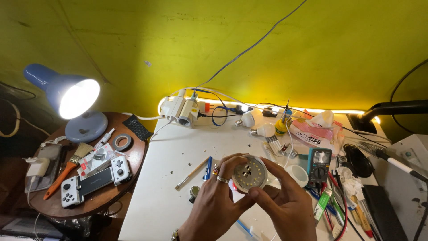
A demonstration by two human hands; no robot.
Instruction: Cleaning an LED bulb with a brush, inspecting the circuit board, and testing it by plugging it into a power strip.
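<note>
Left hand [213, 201] and right hand [285, 206] both clasped around the LED bulb module [249, 173], held just above the white table [169, 178] with the round face of small yellow diodes turned up to the camera. Left fingertips curled over the near-left rim, a ring showing; right thumb pressed at the lower edge, right fingers wrapped behind. Probably light and stiff, with a thin plastic or metal rim and a brittle diode board, so best gripped at the rim and not on the face. Just beside, on the right, a white cup-shaped diffuser [298, 174] and a multimeter [319, 166]; on the left, a blue pen [208, 168]. Crowded with loose tools and wires toward the right edge; more open tabletop to the left and front. Farther left, a round wooden side table [133, 165] with a lit blue desk lamp [67, 96].
</note>
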